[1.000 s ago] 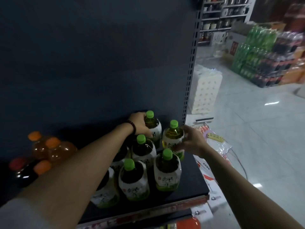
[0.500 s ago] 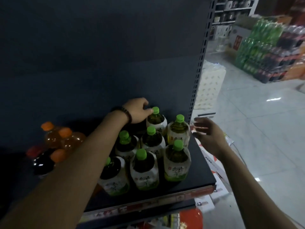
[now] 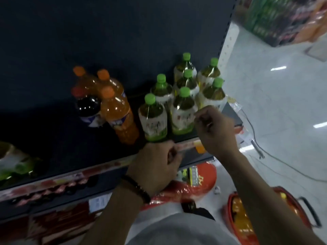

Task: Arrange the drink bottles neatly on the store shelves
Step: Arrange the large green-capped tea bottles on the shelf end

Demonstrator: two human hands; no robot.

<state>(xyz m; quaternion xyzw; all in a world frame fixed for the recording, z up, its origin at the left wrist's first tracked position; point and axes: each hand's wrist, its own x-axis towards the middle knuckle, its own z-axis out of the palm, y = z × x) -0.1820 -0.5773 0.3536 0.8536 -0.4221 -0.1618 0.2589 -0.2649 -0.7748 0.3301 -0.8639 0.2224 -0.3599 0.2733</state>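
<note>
Several green-capped tea bottles (image 3: 183, 112) stand bunched in rows at the right end of the dark shelf (image 3: 70, 149). To their left stand three orange soda bottles (image 3: 118, 117) and a dark cola bottle (image 3: 87, 106) with a red cap. My left hand (image 3: 155, 167), with a bead bracelet at the wrist, hovers at the shelf's front edge below the tea bottles, fingers curled, holding nothing. My right hand (image 3: 215, 131) is in front of the nearest right tea bottles, fingers curled. I cannot tell whether its fingertips touch a label.
A perforated shelf upright (image 3: 228, 38) bounds the shelf on the right. A green-labelled bottle (image 3: 16, 163) lies blurred at far left. Below are red packages (image 3: 200, 179) and a red basket (image 3: 230, 204) holding orange bottles. A cable (image 3: 283, 163) runs over the tiled floor. Drink packs (image 3: 265, 20) are stacked far right.
Both hands have drawn back from the rear tea bottles to the shelf's front edge and curled. My view has tilted down and left, revealing the orange bottles and the basket.
</note>
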